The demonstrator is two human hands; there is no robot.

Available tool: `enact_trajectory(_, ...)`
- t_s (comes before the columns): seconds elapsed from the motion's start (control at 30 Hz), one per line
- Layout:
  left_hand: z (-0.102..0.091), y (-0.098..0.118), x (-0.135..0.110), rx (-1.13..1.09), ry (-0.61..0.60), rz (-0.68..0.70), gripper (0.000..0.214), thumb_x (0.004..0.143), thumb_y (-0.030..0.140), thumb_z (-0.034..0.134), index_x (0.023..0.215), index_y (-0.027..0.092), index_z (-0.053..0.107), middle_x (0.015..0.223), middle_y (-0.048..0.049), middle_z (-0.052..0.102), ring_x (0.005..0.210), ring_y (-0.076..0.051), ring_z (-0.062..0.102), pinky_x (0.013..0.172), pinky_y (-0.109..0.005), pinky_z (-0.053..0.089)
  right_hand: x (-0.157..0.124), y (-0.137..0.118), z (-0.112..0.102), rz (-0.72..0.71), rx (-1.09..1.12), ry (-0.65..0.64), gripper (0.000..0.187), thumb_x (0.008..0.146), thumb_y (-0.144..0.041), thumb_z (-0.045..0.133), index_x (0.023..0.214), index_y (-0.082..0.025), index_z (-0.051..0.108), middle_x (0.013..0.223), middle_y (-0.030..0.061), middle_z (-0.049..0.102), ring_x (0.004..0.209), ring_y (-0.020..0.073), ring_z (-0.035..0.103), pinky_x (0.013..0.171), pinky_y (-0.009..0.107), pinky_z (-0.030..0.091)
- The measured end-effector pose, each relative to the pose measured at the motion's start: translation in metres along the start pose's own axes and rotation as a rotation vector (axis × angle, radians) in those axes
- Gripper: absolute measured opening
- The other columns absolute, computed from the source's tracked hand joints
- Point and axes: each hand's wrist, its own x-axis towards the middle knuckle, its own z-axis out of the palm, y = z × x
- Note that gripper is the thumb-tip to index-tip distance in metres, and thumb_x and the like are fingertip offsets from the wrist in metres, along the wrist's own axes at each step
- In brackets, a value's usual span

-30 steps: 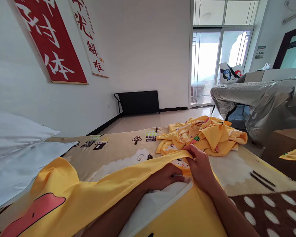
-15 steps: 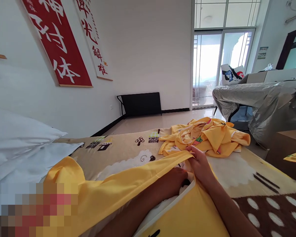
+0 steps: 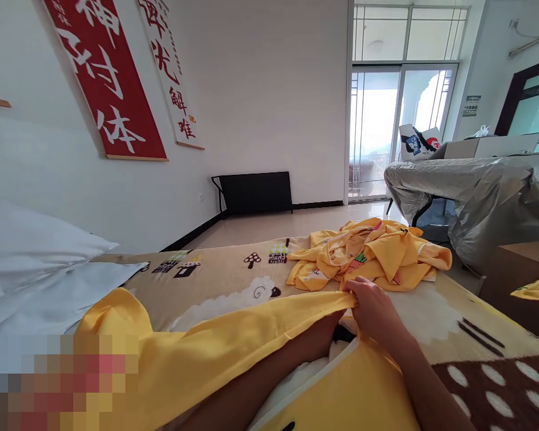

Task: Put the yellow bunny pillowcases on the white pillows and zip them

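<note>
A yellow pillowcase (image 3: 233,323) with a light edge lies across the bed in front of me, its mouth spread apart. My right hand (image 3: 377,308) pinches its upper edge near the corner, fingers closed on the cloth. From below, my left forearm (image 3: 278,365) reaches into the opening toward that corner. The cloth and my right hand hide my left hand, so its fingers cannot be seen. Under the forearm, white padding that looks like a pillow (image 3: 291,383) shows inside the opening.
Beyond my right hand lies a crumpled heap of yellow printed cloth (image 3: 368,254). White pillows (image 3: 40,263) are at the left. The bed has a beige blanket (image 3: 224,263). A cardboard box (image 3: 516,269) and a plastic-covered table (image 3: 467,179) stand at the right.
My left hand, partly visible before inside the opening, is now hidden. The view has tilted slightly, and my right hand sits a little lower in it, still gripping the pillowcase edge.
</note>
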Motion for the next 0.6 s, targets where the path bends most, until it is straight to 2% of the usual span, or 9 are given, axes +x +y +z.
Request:
enact_trajectory(0.07,0.002,0.0,-0.001,-0.017,0.039,0.0,0.039,0.088,0.026,0.038,0.126,0.019,0.046,0.133,-0.01,0.051,0.12,-0.021,0.047,0.107,-0.036,0.031,0.003,-0.004,0.002,-0.041,0.086,0.031,0.031,0.06,-0.001,0.04,0.074,-0.02,0.061,0.078,0.0027,0.061,0.068,0.0145,0.053,0.06,0.022,0.034)
enact_trajectory(0.17,0.004,-0.005,-0.002,-0.008,0.068,-0.012,0.042,0.087,0.028,0.042,0.128,0.018,0.044,0.129,-0.0113,0.053,0.117,-0.023,0.048,0.106,-0.038,0.032,0.006,-0.01,0.005,-0.049,0.295,0.035,0.032,0.058,-0.003,0.038,0.076,-0.019,0.059,0.071,0.0,0.062,0.066,0.0144,0.053,0.061,0.022,0.035)
enact_trajectory(0.27,0.006,-0.01,-0.003,0.032,0.076,-0.037,0.041,0.082,0.027,0.046,0.121,0.016,0.048,0.125,-0.015,0.055,0.113,-0.029,0.05,0.102,-0.044,0.034,0.007,-0.012,0.011,0.0,0.447,0.056,0.024,0.059,-0.009,0.042,0.075,-0.018,0.057,0.07,-0.0003,0.062,0.066,0.0151,0.052,0.061,0.023,0.036)
enact_trajectory(0.33,0.006,-0.011,-0.004,0.057,0.066,-0.058,0.034,0.079,0.026,0.048,0.11,0.014,0.055,0.116,-0.0172,0.059,0.106,-0.033,0.053,0.097,-0.049,0.037,0.008,-0.011,0.016,0.017,0.511,0.066,0.019,0.059,-0.013,0.044,0.074,-0.018,0.056,0.069,-0.0007,0.06,0.064,0.015,0.05,0.059,0.023,0.035)
enact_trajectory(0.43,0.004,-0.009,-0.005,0.058,0.052,-0.049,0.028,0.073,0.027,0.055,0.098,0.015,0.059,0.115,-0.0173,0.06,0.107,-0.036,0.053,0.097,-0.052,0.036,0.009,-0.009,0.023,0.004,0.563,0.084,0.017,0.061,-0.015,0.042,0.074,-0.019,0.053,0.067,-0.0012,0.058,0.063,0.0147,0.049,0.058,0.023,0.035)
enact_trajectory(0.53,0.002,-0.005,-0.006,0.008,0.084,-0.034,0.033,0.077,0.027,0.051,0.107,0.017,0.056,0.13,-0.0155,0.052,0.12,-0.034,0.045,0.104,-0.049,0.03,0.011,-0.008,0.023,-0.007,0.534,0.051,0.015,0.062,-0.014,0.042,0.073,-0.019,0.051,0.069,-0.0007,0.059,0.065,0.0149,0.05,0.058,0.023,0.035)
enact_trajectory(0.6,0.001,-0.003,-0.006,-0.044,0.097,-0.039,0.034,0.078,0.025,0.048,0.11,0.016,0.055,0.129,-0.0145,0.053,0.119,-0.032,0.046,0.105,-0.048,0.031,0.01,-0.007,0.019,0.0,0.498,-0.014,0.014,0.063,-0.014,0.046,0.074,-0.02,0.052,0.069,-0.0009,0.061,0.065,0.015,0.051,0.058,0.023,0.035)
